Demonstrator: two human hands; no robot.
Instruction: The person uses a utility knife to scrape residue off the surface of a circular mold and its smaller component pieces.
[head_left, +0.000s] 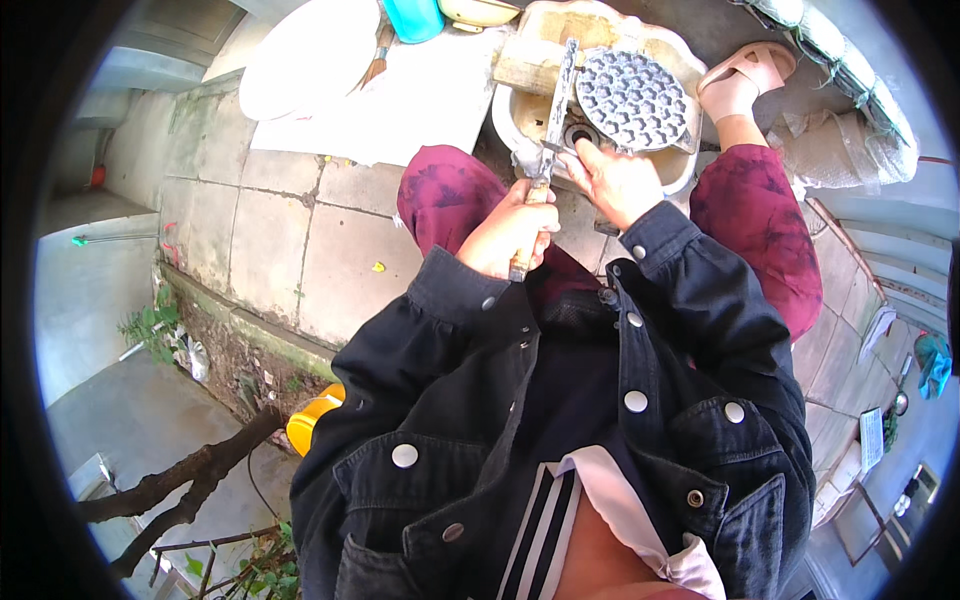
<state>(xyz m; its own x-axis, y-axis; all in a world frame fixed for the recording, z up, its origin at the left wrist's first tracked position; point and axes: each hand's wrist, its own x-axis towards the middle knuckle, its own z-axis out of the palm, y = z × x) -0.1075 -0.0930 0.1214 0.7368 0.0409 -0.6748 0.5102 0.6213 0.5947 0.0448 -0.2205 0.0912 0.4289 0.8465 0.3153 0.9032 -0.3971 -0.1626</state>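
Observation:
My left hand (510, 232) is wrapped around the worn wooden handle (538, 193) of a hinged metal baking mould. One half of the mould (561, 94) stands nearly edge-on, grey and crusted. Its round other half (634, 99) faces up, covered in flower-shaped cavities, over a stained ceramic basin (511, 124). My right hand (619, 180) is beside the handle. Between its thumb and forefinger is a thin dark metal strip (555, 148), which meets the mould near the handle's upper end; what kind of tool it is cannot be told.
A drain hole (581, 135) shows in the basin. To the left are a white board (442, 97), a white round lid or basin (311, 60), a brush (379, 64) and a blue container (414, 19). Clear plastic wrap (832, 150) lies right of my sandalled foot (746, 71). A yellow bucket (311, 420) stands behind left.

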